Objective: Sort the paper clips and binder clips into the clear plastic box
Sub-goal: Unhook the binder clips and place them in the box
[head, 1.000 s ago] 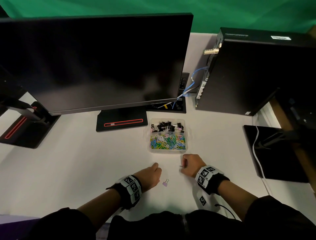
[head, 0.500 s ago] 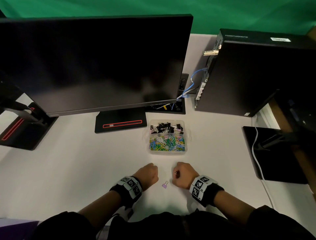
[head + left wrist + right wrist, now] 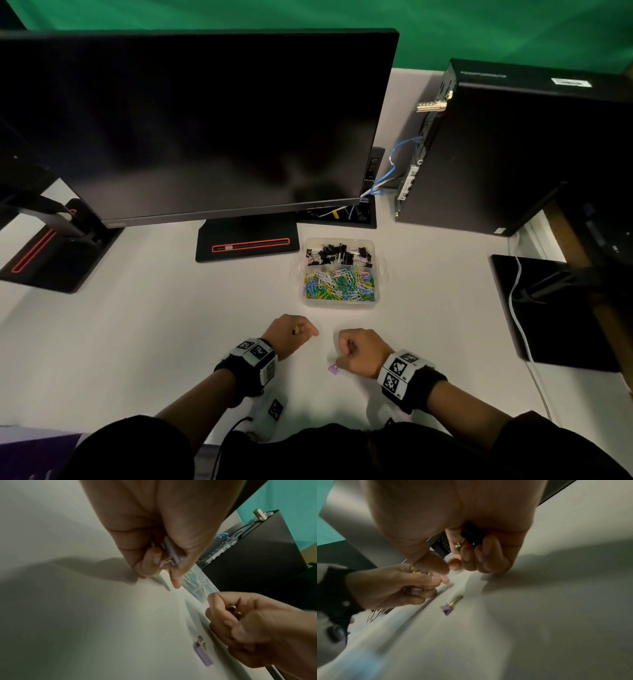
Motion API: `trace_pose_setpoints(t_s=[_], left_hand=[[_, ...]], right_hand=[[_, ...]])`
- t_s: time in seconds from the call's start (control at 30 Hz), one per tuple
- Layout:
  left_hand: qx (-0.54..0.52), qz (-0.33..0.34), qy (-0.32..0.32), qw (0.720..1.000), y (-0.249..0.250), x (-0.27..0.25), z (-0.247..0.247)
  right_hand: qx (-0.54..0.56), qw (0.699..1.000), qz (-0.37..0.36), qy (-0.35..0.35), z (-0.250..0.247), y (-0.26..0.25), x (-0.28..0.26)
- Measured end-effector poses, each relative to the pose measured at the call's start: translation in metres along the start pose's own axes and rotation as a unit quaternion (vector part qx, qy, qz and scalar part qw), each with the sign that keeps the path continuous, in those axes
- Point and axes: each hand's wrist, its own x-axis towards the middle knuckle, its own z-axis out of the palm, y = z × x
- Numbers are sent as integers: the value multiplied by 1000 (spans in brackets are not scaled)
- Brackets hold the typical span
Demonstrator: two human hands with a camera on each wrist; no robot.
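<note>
white desk top [image 3: 137,342] carries a clear plastic divided box [image 3: 376,270] w/ clips, a small lilac binder clip [image 3: 333,369] near front edge, two black monitor bases [image 3: 246,245] [image 3: 51,260], a black pc tower [image 3: 513,154] & a black pad [image 3: 555,315] at right.

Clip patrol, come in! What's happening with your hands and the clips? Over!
Left hand grips purple clip. Right hand grips black clips. Purple binder clip loose on desk. Clear box ahead, path clear.

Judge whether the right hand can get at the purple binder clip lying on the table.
Probably yes: the purple binder clip lies uncovered right beside the right hand, though its curled fingers already hold a black clip.
</note>
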Motion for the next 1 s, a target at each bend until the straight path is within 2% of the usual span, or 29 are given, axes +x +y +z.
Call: trace_pose_setpoints(t_s=[0.17, 0.37, 0.53, 0.67, 0.77, 0.83, 0.9, 1.0], left_hand=[[-12, -3, 20, 1000, -7, 2, -9], [-10, -4, 33, 999, -4, 4, -18], [-57, 18, 39, 997, 17, 11, -29], [-152, 34, 61, 986, 49, 26, -48], [-113, 68, 63, 989, 71, 45, -66], [-136, 73, 53, 987, 80, 60, -72], [-271, 18, 27, 962, 85, 74, -75], [-469, -108, -4, 876, 91, 89, -77]], right_hand=[[-41, 996, -61, -58, -2, -4, -1], [-90, 991, -43, -84, -6, -6, 2], [-108, 989, -41, -91, -9, -5, -6], [-77, 996, -6, -53, -36, -7, -2], [-29, 999, -15, 0, -67, -22, 7], [-10, 999, -29, 38, -89, -35, 19], [11, 996, -28, 83, -109, -45, 33], [5, 992, 8, 124, -131, -47, 59]])
